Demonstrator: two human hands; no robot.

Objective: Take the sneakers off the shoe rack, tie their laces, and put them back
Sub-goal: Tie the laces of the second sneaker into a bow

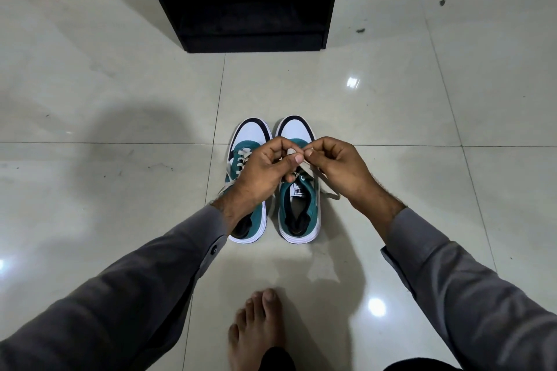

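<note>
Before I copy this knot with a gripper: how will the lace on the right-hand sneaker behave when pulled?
The lace is probably floppy: its free end droops over the right sneaker toward the floor. It looks flat, so it likely folds easily and may twist. The sneaker seems light; pulling from both the left hand and right hand could shift it on the glossy tile.

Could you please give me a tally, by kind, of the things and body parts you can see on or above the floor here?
Sneakers: 2, left one and right one, side by side on the tiles
Shoe rack: 1
Hands: 2, left hand and right hand, each with a grip on the right sneaker's lace
Bare foot: 1
Total: 6
</note>
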